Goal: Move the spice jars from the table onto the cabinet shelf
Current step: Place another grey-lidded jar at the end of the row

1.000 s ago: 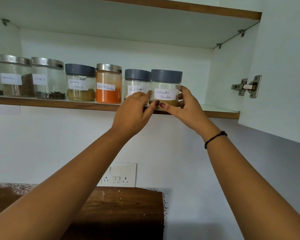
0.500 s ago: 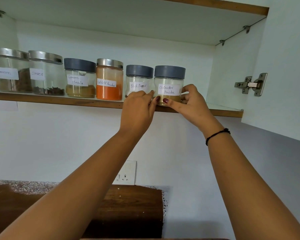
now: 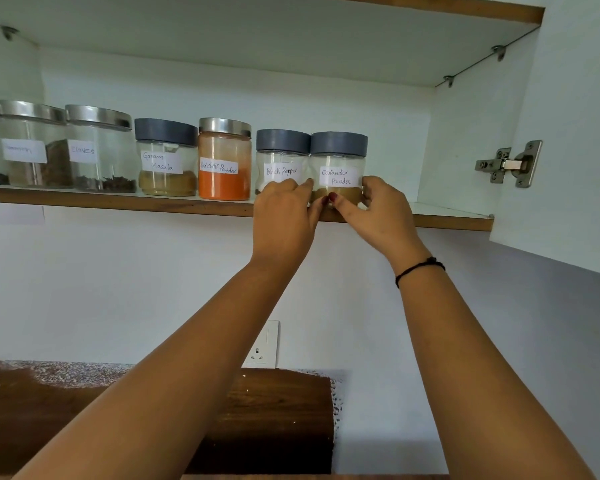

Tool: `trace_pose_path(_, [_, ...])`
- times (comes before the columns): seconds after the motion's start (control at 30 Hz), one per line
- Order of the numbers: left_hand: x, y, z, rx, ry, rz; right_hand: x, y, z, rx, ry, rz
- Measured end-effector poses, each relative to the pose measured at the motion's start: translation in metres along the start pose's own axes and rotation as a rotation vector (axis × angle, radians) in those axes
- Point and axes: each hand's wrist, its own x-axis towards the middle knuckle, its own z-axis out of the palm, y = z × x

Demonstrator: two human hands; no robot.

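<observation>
Now that the Coriander Powder jar point(image 3: 338, 161) has slid back on the shelf point(image 3: 118, 201) beside the Black Pepper jar point(image 3: 282, 155), each grip, left hand point(image 3: 284, 220) and right hand point(image 3: 381, 216), still pinches its base; placement looks nearly finished.

White wall point(image 3: 153, 289), socket point(image 3: 262, 346) (partly hidden), dark wood surface point(image 3: 278, 410) below.
</observation>
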Motion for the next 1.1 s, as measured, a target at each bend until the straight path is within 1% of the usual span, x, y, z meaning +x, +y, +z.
trace_pose_path(0.13, [-0.0001, -0.0001, 0.0032, 0.042, -0.006, 0.001, 0.0024, 0.0018, 0.0005, 0.025, -0.002, 0.013])
trace_pose_path(0.27, [0.0005, -0.0017, 0.0051, -0.050, 0.025, -0.021, 0.0025, 0.0015, 0.0014, 0.010, 0.014, 0.019])
trace_pose_path(0.37, [0.0007, -0.0017, 0.0063, -0.053, 0.031, -0.026, 0.0030, 0.0011, 0.0023, -0.002, 0.024, 0.019])
trace_pose_path(0.67, [0.0015, -0.0019, 0.0043, -0.056, 0.064, -0.002, 0.0080, -0.0051, 0.0048, -0.085, -0.058, 0.034])
trace_pose_path(0.83, [0.0026, -0.0020, 0.0031, -0.015, 0.050, 0.002, 0.0097, -0.0048, 0.0057, -0.067, -0.029, 0.072])
trace_pose_path(1.1, [-0.0023, -0.0019, 0.0038, -0.111, 0.101, -0.009, 0.0078, -0.0054, 0.0054, -0.071, 0.004, 0.114])
